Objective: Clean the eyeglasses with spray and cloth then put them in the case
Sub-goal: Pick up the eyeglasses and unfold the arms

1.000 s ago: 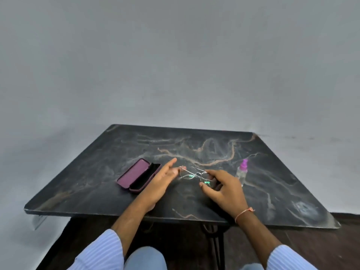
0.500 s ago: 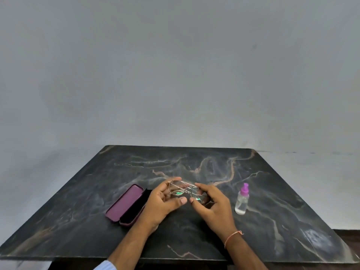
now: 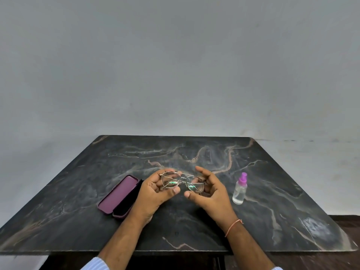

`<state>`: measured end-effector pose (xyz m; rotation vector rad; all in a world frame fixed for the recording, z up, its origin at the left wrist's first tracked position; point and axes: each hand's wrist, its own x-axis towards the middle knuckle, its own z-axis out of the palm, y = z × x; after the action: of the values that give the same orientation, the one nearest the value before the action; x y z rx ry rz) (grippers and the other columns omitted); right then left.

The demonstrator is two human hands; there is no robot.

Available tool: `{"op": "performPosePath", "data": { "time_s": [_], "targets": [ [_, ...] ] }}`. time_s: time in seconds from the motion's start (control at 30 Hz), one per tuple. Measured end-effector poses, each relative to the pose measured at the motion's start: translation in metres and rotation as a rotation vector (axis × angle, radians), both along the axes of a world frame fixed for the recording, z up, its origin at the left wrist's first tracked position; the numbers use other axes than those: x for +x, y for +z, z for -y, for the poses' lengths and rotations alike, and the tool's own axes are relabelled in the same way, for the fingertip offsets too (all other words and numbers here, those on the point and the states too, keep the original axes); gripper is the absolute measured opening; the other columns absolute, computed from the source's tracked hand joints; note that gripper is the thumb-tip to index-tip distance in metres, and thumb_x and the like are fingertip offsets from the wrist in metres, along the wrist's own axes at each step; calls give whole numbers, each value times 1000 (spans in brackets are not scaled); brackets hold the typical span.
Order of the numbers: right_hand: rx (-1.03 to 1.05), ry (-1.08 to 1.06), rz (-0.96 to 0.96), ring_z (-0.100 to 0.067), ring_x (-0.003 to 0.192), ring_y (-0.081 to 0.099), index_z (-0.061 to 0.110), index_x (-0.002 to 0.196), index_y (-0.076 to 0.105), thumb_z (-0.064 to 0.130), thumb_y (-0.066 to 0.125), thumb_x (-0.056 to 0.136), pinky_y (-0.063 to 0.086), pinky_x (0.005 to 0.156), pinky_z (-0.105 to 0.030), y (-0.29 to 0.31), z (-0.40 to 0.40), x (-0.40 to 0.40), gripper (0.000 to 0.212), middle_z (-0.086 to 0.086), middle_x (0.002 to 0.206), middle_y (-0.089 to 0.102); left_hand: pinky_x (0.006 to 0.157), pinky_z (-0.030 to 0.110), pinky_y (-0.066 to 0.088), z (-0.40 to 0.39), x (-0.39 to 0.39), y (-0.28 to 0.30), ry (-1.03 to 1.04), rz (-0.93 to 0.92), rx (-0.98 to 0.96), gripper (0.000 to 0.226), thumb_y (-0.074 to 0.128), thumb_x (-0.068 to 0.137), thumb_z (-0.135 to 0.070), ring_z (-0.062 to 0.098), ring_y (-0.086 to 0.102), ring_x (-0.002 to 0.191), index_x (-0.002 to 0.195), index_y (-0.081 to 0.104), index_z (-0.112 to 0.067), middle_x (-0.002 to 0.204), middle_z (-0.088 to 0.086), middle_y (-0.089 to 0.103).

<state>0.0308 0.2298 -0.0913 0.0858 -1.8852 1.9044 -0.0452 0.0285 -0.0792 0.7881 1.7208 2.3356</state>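
Metal-framed eyeglasses held above dark marble table | left hand and right hand each grip one side | maroon case lies open just left | spray bottle upright at right

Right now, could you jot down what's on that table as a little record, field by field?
table: dark marbled slab
glasses: metal frame, held above the table by both hands
left hand: grips the left lens side
right hand: holds the right lens side
case: maroon, open, lying left of the hands
spray: clear bottle with pink top, upright, right of the hands, untouched
cloth: none in view
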Motion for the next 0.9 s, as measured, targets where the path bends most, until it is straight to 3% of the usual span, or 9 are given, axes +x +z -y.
{"op": "performPosePath", "data": {
  "time_s": [0.1,0.2,0.27,0.4,0.67,0.9],
  "targets": [
    [-10,6,43,-30,99,77,30,141,65,4,97,76,65,85,-44,2,-1,-1,77,-8,117,79,96,27,64,-1,1,0,-9,14,18,51,98,72,-25,27,81,120,119,82,-36,129,10,84],
    [2,26,47,-12,96,78,32,122,76,6,93,82,58,73,-20,4,0,-1,50,-1,111,84,96,26,63,-2,2,1,-30,4,18,49,96,75,-23,25,82,118,119,81,-37,130,10,83],
    [-6,40,45,-8,94,79,25,110,82,6,91,85,57,71,-15,4,2,-1,33,-2,108,85,96,26,64,-2,3,2,-47,-1,18,50,96,75,-23,25,82,119,120,81,-37,131,10,83],
    [-13,43,12,-2,83,75,12,106,84,3,85,89,55,68,-14,3,2,-4,20,0,99,85,96,25,63,-3,5,4,-61,-2,29,54,102,73,-34,23,82,119,121,80,-37,131,9,83],
    [-62,41,-8,-8,67,68,22,96,87,6,83,91,52,59,-19,1,1,-6,17,-5,91,82,99,26,62,-9,5,3,-93,-4,16,48,94,78,-23,22,80,124,121,78,-37,132,9,83],
    [3,2,-12,-13,64,66,18,96,87,23,86,88,52,58,-22,-1,1,-6,9,-8,90,82,102,27,61,-8,2,-1,-100,-9,32,60,104,72,-46,23,77,130,125,77,-34,136,10,81]
  ]
}}
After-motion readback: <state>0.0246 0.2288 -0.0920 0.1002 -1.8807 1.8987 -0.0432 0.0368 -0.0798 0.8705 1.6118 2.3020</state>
